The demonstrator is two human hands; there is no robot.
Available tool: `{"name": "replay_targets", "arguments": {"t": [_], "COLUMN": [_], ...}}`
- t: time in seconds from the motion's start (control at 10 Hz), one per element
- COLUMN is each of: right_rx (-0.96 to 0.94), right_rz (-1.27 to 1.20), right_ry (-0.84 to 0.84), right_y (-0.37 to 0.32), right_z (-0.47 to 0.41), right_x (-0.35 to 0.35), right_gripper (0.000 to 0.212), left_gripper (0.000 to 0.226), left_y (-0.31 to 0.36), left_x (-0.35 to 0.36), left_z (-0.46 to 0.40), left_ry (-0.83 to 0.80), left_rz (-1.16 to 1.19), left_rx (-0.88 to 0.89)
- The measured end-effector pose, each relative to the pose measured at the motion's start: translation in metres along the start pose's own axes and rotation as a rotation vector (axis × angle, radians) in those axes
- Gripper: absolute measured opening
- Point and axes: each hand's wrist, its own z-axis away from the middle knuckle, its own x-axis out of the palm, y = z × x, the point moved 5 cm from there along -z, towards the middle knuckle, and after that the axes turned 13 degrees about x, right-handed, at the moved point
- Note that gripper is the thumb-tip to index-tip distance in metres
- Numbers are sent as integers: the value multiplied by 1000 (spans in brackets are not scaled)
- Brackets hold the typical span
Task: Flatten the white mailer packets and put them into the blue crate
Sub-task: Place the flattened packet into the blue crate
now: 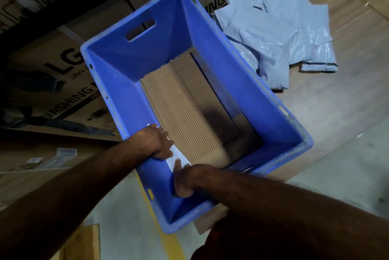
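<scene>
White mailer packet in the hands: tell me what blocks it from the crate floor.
Nothing visible does. Both hands, left and right, hold the white packet inside the blue crate, against its near-left wall, just above the corrugated cardboard lining the bottom.

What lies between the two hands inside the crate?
In the head view, a white mailer spans from the left hand to the right hand, against the crate wall.

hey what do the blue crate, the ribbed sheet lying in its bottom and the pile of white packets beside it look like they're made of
Blue crate: looks like moulded hard plastic, matt and scuffed, with a cut-out handle slot.
Ribbed sheet: probably corrugated cardboard, brown, dull, with fine parallel ridges.
Pile of white packets: seemingly thin plastic film, pale, wrinkled and glossy where light catches the creases, with dark strips at some edges.
</scene>
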Motion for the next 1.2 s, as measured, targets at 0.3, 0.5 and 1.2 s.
{"name": "replay_targets", "arguments": {"t": [0.3, 0.5, 1.2], "right_rx": [-57, -283, -306], "right_rz": [305, 225, 292], "right_ry": [124, 663, 1206], "right_y": [26, 50, 225], "right_z": [36, 66, 88], "right_x": [-54, -121, -318], "right_gripper": [99, 80, 68], "left_gripper": [57, 65, 69], "left_y": [-15, -17, 85], "left_x": [-24, -55, -263], "left_z": [28, 70, 76], "left_ry": [423, 1007, 1380], "left_rz": [48, 147, 485], "left_rx": [-176, -304, -551]}}
